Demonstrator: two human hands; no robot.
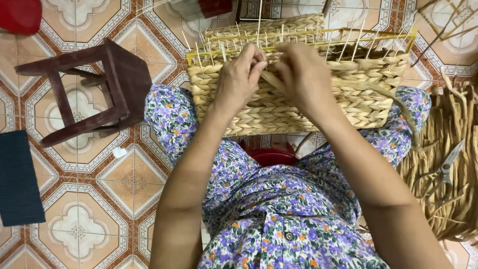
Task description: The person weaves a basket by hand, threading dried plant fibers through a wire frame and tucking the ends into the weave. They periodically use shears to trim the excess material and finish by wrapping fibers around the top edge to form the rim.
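- Stage of work: the near wall of the basket (298,107) is woven in braided rows from its lower edge up to just under the rim, so most of this side appears finished.
- Remaining work: thin pale uprights (348,47) and a yellow frame (318,34) stand bare above the last row; judging from this, the top band of the wall is not yet filled in. The other walls are largely hidden, and their state cannot be told.
- Left hand (239,74): clenched at the top row, fingers curled over the edge and pinching the weave.
- Right hand (301,69): closed on a flat straw strand (271,79), which runs between the two hands at the level of the top row.
- Position: the basket lies on its side across the person's knees, open side turned away from the camera, between both forearms.
- Appearance: rectangular, straw-coloured, rows thick and plaited; a loose strand (406,112) trails off its right end.
- Surroundings: a bundle of dried straw (448,164) lies on the tiled floor (99,209) to the right, with scissors (443,172) on it; a dark wooden stool (99,89) stands to the left.
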